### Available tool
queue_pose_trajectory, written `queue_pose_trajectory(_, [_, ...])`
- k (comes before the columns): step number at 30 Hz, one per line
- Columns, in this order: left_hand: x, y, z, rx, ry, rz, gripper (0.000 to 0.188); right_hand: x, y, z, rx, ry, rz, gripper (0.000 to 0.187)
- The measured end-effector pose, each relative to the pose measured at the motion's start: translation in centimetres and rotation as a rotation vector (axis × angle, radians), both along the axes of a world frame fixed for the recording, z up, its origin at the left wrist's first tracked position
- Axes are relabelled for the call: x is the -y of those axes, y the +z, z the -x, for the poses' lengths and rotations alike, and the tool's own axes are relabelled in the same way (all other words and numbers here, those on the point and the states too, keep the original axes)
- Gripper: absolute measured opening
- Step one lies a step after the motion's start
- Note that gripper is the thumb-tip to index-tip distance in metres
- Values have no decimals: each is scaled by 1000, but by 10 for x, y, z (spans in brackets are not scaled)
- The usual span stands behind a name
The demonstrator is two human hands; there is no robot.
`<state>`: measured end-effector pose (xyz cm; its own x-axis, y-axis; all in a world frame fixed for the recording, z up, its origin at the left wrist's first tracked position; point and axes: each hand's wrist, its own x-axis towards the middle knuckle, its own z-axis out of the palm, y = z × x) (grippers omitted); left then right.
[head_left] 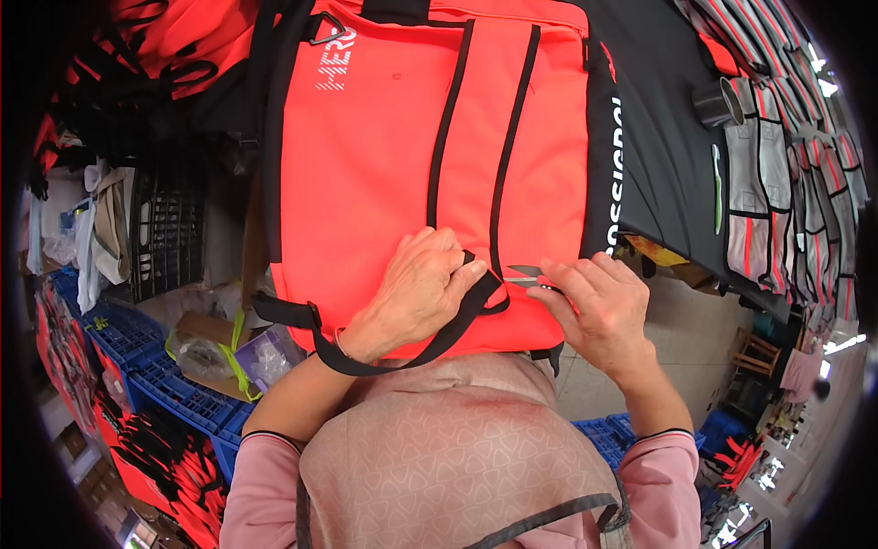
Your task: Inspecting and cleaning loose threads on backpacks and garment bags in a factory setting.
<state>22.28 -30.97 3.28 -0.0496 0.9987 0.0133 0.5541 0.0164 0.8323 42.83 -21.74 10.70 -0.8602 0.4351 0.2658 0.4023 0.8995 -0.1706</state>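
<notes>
A bright red-orange backpack [357,174] with black trim lies in front of me, its lower end close to my apron. My left hand [416,284] is closed on a black webbing strap [437,340] near the lower end of the padded shoulder strap [483,137]. From there the webbing loops under my left wrist to a black buckle at the bag's left edge. In my right hand [599,302] is a small pair of thread snips [524,273], their blades pointing left at the strap's end. The blades look slightly apart; the handles are mostly hidden by my fingers.
Black fabric [663,156] covers the table on the right, with a metal cup [718,103] and a green-handled tool [718,188]. Grey strap pieces [759,165] are stacked beyond. To the left stand a black crate [169,229] and blue crates [183,384] with bags and cut pieces.
</notes>
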Motion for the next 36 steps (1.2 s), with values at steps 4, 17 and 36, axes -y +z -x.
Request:
queue_pose_trajectory(4, [4, -5, 0, 171, 39, 3, 42, 21, -11, -12, -96, -121, 143, 32])
queue_pose_trajectory(17, [8, -7, -18, 421, 187, 19, 39, 63, -45, 7, -368, -277, 410, 46])
queue_pose_trajectory(36, [9, -12, -20, 479, 181, 98, 34, 61, -60, 15, -617, -480, 803, 11])
